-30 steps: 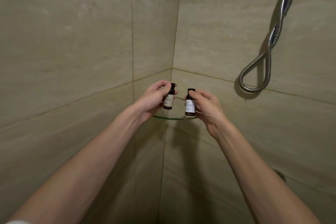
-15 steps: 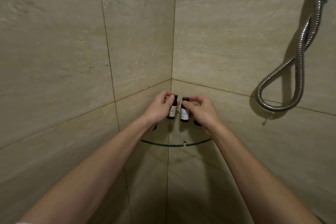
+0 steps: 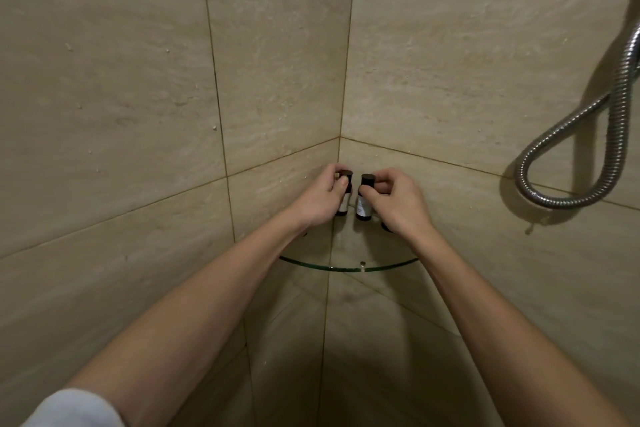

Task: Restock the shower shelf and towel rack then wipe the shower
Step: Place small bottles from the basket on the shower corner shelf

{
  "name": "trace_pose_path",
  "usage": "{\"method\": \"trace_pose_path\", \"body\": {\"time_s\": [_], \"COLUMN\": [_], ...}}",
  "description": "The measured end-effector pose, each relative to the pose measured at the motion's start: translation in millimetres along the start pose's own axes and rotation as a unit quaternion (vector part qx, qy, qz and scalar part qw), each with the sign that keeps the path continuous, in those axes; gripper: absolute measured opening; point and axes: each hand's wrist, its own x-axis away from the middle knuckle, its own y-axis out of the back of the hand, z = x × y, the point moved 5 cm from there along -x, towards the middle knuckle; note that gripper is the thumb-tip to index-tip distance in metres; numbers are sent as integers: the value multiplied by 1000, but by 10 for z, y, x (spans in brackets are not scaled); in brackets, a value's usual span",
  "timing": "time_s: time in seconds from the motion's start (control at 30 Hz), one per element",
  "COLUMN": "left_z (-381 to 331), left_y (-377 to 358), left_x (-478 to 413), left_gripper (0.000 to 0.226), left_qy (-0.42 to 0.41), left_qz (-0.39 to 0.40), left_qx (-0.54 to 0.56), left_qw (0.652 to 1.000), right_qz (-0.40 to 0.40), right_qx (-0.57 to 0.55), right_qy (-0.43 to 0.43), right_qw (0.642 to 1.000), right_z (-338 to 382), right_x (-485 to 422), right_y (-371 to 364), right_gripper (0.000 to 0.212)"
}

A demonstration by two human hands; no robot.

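Observation:
Two small dark bottles with white labels stand side by side at the back of the glass corner shelf (image 3: 346,268). My left hand (image 3: 320,196) pinches the cap of the left bottle (image 3: 344,204). My right hand (image 3: 394,201) pinches the cap of the right bottle (image 3: 364,199). Both bottles are upright, close to the corner of the tiled walls, with their bases at shelf level. A dark shelf mount shows below my right hand.
A coiled metal shower hose (image 3: 588,149) hangs in a loop on the right wall. Beige tiled walls meet in the corner behind the shelf. A small metal stud (image 3: 362,264) sits at the shelf's front edge.
Both hands have carried the bottles down and back into the corner, from above the shelf front to standing on it. The camera has moved closer.

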Motion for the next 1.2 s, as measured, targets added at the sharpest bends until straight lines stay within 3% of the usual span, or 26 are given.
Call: {"method": "trace_pose_path", "body": {"time_s": [0.13, 0.2, 0.33, 0.5, 0.83, 1.03, 1.2], "left_z": [14, 41, 85, 116, 118, 107, 115], "left_y": [-22, -15, -35, -56, -70, -59, -61], "left_x": [89, 96, 90, 81, 64, 67, 34], "left_gripper": [71, 80, 61, 40, 34, 34, 37], "left_qy": [23, 32, 48, 32, 40, 53, 63], "left_qz": [63, 57, -30, -91, -134, -133, -125], "left_qx": [-8, -24, -122, -163, -200, -207, -196], "left_qw": [998, 998, 991, 982, 970, 968, 971], "right_qz": [16, 14, 19, -24, 63, 14, 16], "right_qx": [54, 89, 152, 263, 156, 187, 202], "right_qy": [15, 24, 32, 32, -39, -16, -27], "right_qw": [998, 996, 988, 964, 985, 982, 979], "right_z": [25, 43, 31, -25, -92, -55, -47], "right_x": [35, 67, 154, 156, -1, 49, 37], "right_y": [44, 59, 5, -87, -205, -204, -191], "right_gripper": [29, 29, 34, 30, 13, 29, 25]}}
